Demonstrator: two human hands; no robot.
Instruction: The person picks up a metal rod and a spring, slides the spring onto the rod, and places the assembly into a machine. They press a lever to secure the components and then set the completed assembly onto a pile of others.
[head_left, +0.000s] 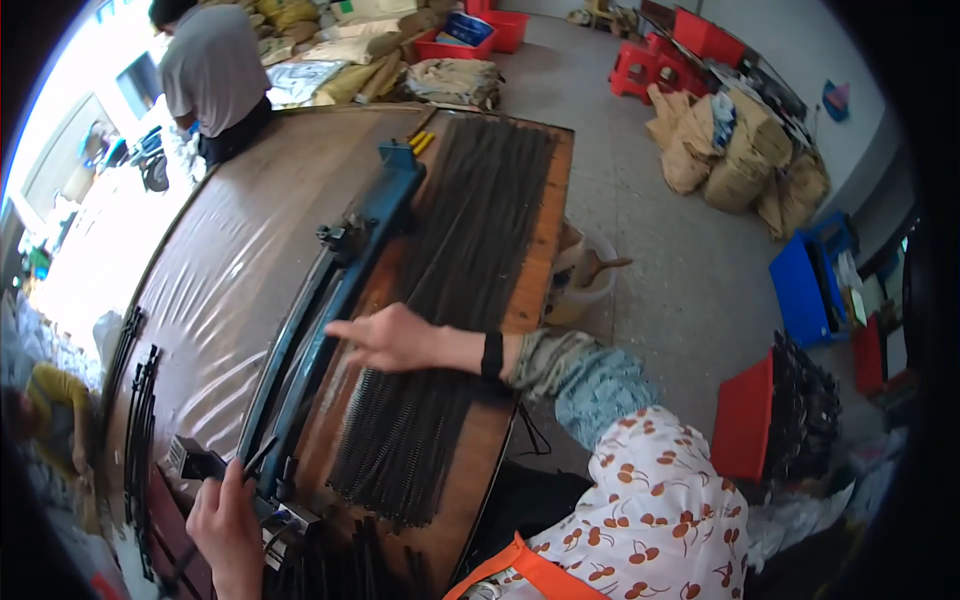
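Observation:
A long blue metal jig [375, 205] with a narrow channel runs lengthwise along the table. Low in the picture, at its near end, my left hand [225, 525] pinches a thin black rod [262, 452]; the rod's lower part is hidden by the hand. My right hand [385, 338] hovers over or rests on the jig's right rail, index finger stretched out to the left; whether it touches the rail I cannot tell. Beneath my right forearm lies a wide bundle of long, thin black coil springs [395, 440]. A dark clamp block [345, 238] sits partway along the jig.
More black rods [142, 420] lie on the table's plastic-covered left side. Yellow-handled pliers [422, 143] are beyond the jig. A white bucket [590, 280] stands by the right edge. One person [215, 75] sits at the far left, another [60, 420] at the near left.

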